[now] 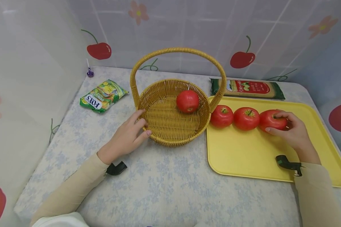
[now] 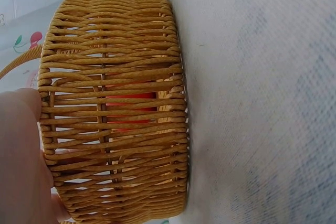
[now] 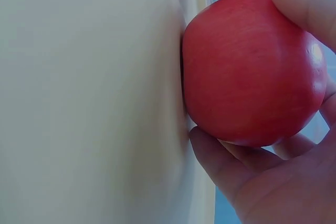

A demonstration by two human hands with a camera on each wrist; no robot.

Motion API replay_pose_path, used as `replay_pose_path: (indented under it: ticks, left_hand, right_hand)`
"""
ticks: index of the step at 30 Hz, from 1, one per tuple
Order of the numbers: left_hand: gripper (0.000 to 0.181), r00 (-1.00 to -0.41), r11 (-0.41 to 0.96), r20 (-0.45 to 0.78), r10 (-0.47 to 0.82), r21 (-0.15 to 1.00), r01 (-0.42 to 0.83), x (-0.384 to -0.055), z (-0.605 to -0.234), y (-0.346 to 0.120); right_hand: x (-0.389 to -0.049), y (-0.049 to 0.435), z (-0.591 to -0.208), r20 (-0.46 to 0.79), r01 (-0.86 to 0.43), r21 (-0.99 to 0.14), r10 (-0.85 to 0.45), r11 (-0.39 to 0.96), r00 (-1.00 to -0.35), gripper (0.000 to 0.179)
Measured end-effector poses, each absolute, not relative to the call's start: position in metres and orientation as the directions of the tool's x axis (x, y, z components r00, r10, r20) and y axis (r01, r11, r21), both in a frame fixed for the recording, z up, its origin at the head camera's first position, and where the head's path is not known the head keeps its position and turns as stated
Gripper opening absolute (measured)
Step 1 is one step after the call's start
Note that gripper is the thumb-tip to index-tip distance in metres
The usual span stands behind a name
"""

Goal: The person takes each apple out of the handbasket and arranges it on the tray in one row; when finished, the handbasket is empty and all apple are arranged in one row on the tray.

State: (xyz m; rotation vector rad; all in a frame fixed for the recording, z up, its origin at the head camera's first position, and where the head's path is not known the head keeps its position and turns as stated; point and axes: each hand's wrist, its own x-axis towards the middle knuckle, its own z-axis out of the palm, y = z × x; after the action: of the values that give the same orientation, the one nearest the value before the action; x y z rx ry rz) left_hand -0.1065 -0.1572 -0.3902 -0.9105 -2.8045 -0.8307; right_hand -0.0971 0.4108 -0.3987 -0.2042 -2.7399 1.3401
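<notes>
My right hand (image 1: pixel 292 129) grips the rightmost red apple (image 3: pixel 249 72), its thumb and fingers spread round the sides. That apple rests on the yellow tray (image 1: pixel 244 157), in a row with two more, a middle apple (image 1: pixel 246 119) and a left apple (image 1: pixel 221 116) beside the basket. With my left hand (image 1: pixel 128 134) I hold the near left rim of the round wicker basket (image 1: pixel 170 140), fingers hooked over its edge. One red apple (image 1: pixel 187 101) lies inside the basket, toward its right back; the left wrist view shows it through the weave.
A green bag of sweets (image 1: pixel 103 96) lies left of the basket, with a lollipop (image 1: pixel 90 72) behind it. Behind the tray is a long pasta packet (image 1: pixel 247 89). The basket's tall arched handle (image 1: pixel 177 50) stands upright. Printed curtains enclose the table's back and sides.
</notes>
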Motion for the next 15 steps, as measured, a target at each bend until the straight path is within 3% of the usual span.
replay_pose_path:
  ticks: [10, 15]
  left_hand:
    - [0.049, -0.816, 0.675, 0.244, 0.524, 0.466, 0.572, -0.1067, -0.3912, -0.1582]
    - [0.042, -0.818, 0.679, 0.237, 0.523, 0.464, 0.569, -0.1074, -0.3916, -0.1580]
  right_hand:
    - [-0.0981, 0.4044, -0.3984, 0.015, 0.073, -0.787, 0.137, 0.612, -0.990, 0.041]
    - [-0.0983, 0.4047, -0.3985, 0.036, 0.058, -0.784, 0.138, 0.618, -0.990, 0.042]
